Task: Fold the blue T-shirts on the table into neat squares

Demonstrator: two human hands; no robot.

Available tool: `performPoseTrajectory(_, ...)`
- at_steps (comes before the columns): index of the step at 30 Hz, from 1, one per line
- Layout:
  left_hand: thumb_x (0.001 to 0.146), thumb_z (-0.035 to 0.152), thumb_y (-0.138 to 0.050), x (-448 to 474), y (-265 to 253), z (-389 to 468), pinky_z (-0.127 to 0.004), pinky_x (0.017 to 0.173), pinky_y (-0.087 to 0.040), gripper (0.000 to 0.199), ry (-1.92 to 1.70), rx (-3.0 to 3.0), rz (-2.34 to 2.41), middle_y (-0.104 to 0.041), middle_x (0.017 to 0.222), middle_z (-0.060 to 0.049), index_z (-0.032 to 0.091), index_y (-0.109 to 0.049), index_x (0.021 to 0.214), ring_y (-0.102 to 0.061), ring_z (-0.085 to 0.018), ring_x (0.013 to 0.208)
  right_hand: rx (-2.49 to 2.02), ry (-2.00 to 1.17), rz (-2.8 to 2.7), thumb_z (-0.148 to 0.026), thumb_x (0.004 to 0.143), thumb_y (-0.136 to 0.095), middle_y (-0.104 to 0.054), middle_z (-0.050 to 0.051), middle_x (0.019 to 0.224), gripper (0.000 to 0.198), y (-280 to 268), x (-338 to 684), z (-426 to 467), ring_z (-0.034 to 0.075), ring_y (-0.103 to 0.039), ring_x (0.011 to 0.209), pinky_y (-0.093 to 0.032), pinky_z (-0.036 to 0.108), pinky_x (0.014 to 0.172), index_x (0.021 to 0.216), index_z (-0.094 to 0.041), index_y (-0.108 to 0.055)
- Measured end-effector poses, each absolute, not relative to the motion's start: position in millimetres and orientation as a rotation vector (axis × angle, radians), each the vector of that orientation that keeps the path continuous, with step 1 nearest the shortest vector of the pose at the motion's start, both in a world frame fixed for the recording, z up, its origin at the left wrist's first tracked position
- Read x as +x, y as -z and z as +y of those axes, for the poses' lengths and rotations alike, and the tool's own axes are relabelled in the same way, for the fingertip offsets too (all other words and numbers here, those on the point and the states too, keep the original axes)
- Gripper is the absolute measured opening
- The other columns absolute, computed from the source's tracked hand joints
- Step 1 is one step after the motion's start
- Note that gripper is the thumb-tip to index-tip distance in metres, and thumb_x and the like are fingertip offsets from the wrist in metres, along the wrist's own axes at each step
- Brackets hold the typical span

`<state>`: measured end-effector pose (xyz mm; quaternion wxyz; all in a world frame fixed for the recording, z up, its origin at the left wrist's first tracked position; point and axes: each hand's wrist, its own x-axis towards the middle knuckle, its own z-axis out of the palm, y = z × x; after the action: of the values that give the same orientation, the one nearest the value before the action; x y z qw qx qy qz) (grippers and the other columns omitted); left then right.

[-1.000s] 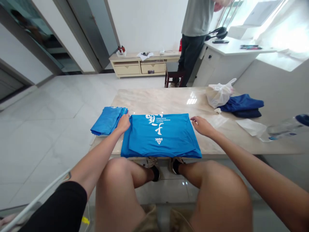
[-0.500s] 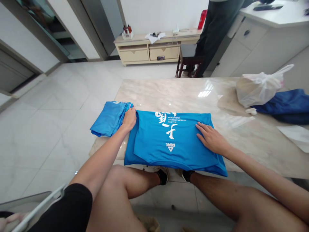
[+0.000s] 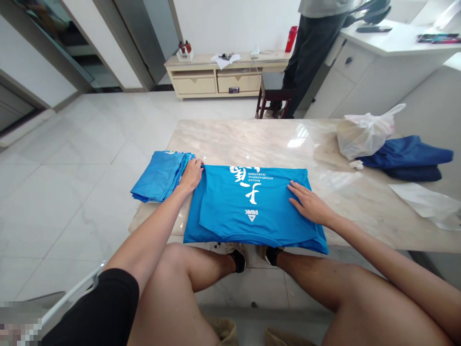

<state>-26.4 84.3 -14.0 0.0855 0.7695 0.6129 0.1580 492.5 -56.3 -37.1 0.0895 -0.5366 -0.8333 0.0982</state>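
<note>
A blue T-shirt (image 3: 230,206) with white lettering is spread in a folded rectangle on the marble-look table (image 3: 230,137). Its neckline side hangs slightly over the table's near edge. At the far left corner of the shirt lies my left hand (image 3: 191,175), its fingers bent and slightly apart, partly hidden from view. My right hand (image 3: 309,203) rests flat on the right part of the shirt with the fingers spread. Just left of my left hand sits a stack of folded blue shirts (image 3: 156,176) at the table's left end.
On the table's right are a white plastic bag (image 3: 365,134), dark blue cloth (image 3: 406,156) and a clear plastic sheet (image 3: 427,204). Beyond the table, a person (image 3: 311,53) stands beside a dark stool (image 3: 275,89). A low cabinet (image 3: 194,85) lines the wall.
The view has shifted slightly to the right. My left fingers look a little looser at the shirt's corner. The right hand stays flat on the shirt, which keeps its folded shape.
</note>
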Motion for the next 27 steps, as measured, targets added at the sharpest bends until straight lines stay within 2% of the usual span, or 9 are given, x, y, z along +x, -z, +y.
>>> performPoseTrajectory(2,0.102,0.016,-0.056,-26,16,89,-0.051,0.12,-0.048,0.015,-0.473,2.266,1.841,-0.069,0.123,-0.017,0.018,-0.068,0.109,-0.061,-0.034,0.125,-1.595,-0.283,-2.482,-0.052,0.117,-0.039,-0.043,0.02,0.18,0.067,37,493,-57,0.039,-0.043,0.167,-0.04,0.061,0.138,0.17,-0.012,-0.051)
performPoseTrajectory(5,0.104,0.017,-0.054,-27,19,98,-0.049,0.118,-0.048,0.012,-0.491,2.233,1.846,-0.068,0.117,-0.015,0.02,-0.065,0.099,-0.06,-0.032,0.122,-1.587,-0.259,-2.495,-0.051,0.118,-0.038,-0.042,0.017,0.181,0.066,37,495,-59,0.037,-0.042,0.168,-0.039,0.06,0.138,0.172,-0.014,-0.05)
performPoseTrajectory(13,0.105,0.014,-0.048,-34,23,100,-0.045,0.112,-0.053,0.015,-0.606,2.174,1.92,-0.065,0.121,-0.015,0.022,-0.06,0.101,-0.063,-0.029,0.112,-1.615,-0.241,-2.512,-0.051,0.118,-0.037,-0.04,0.018,0.182,0.068,37,503,-60,0.036,-0.037,0.17,-0.034,0.058,0.14,0.173,-0.012,-0.048)
performPoseTrajectory(17,0.096,0.004,-0.048,-31,19,97,-0.047,0.112,-0.054,0.027,-0.611,2.197,1.98,-0.066,0.126,-0.018,0.019,-0.062,0.114,-0.064,-0.032,0.117,-1.625,-0.242,-2.494,-0.052,0.118,-0.037,-0.04,0.016,0.182,0.067,38,506,-60,0.035,-0.037,0.17,-0.036,0.059,0.14,0.174,-0.016,-0.046)
performPoseTrajectory(19,0.095,0.004,-0.046,-27,14,94,-0.048,0.113,-0.053,0.034,-0.631,2.178,2.033,-0.066,0.132,-0.02,0.016,-0.062,0.123,-0.065,-0.033,0.121,-1.615,-0.26,-2.488,-0.052,0.118,-0.037,-0.041,0.016,0.182,0.067,39,507,-59,0.036,-0.038,0.17,-0.037,0.059,0.139,0.173,-0.016,-0.047)
performPoseTrajectory(23,0.107,0.017,-0.042,-13,7,82,-0.051,0.117,-0.05,0.033,-0.544,2.247,1.998,-0.069,0.134,-0.022,0.014,-0.067,0.128,-0.064,-0.035,0.13,-1.648,-0.281,-2.447,-0.051,0.117,-0.04,-0.047,0.016,0.178,0.063,35,505,-59,0.036,-0.045,0.166,-0.041,0.058,0.137,0.166,-0.016,-0.057)
performPoseTrajectory(27,0.11,0.029,-0.044,-2,7,66,-0.053,0.129,-0.04,0.046,-0.315,2.49,1.725,-0.063,0.16,-0.02,0.015,-0.065,0.148,-0.056,-0.035,0.15,-1.778,-0.242,-2.381,-0.043,0.114,-0.044,-0.057,0.017,0.171,0.054,14,498,-64,0.038,-0.055,0.158,-0.045,0.057,0.133,0.156,-0.016,-0.067)
